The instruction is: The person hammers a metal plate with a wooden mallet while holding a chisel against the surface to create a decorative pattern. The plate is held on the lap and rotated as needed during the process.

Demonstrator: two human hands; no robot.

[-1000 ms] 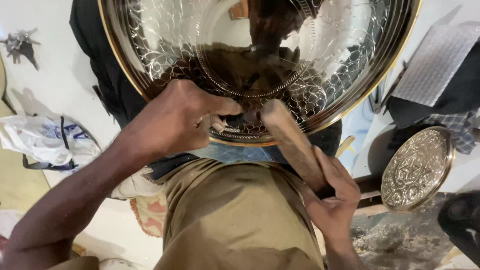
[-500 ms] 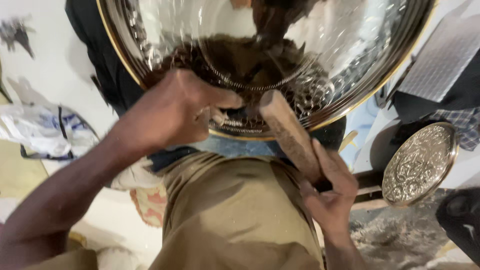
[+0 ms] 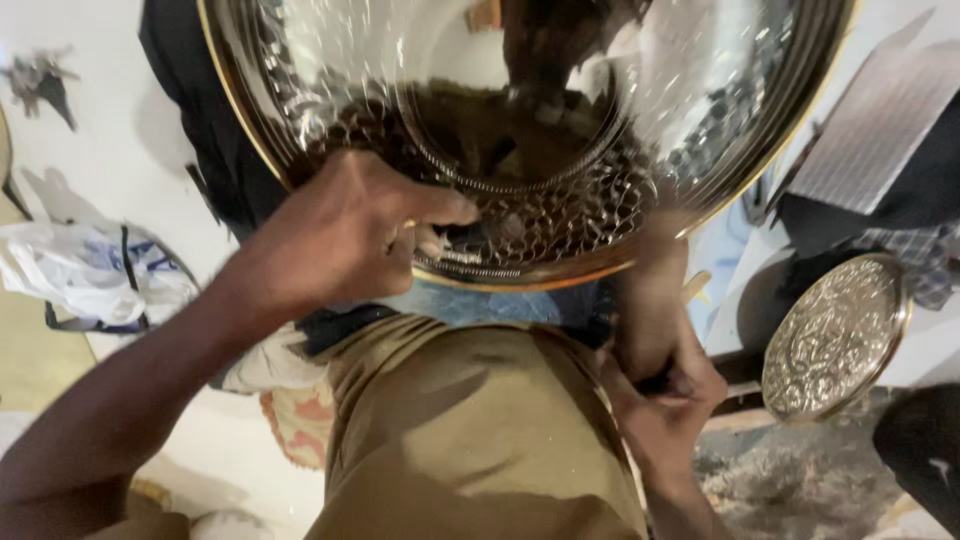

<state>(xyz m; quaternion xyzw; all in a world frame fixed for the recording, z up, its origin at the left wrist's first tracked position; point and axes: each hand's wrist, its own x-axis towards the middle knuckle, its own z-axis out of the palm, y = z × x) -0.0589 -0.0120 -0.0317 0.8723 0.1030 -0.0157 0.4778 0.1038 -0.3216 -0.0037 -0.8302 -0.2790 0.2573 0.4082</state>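
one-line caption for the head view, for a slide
Left hand steadies an embossed metal plate; right hand grips a wooden mallet.

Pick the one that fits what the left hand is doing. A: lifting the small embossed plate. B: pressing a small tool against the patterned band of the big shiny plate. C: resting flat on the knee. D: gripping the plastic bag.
B: the left hand pinches a small tool against the large plate, on its patterned band.

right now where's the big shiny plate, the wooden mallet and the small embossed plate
big shiny plate (image 3: 640, 70): head view, on its polished inner bowl.
wooden mallet (image 3: 650, 300): head view, on the blurred wooden shaft above the right hand.
small embossed plate (image 3: 835, 338): head view, on its patterned centre.
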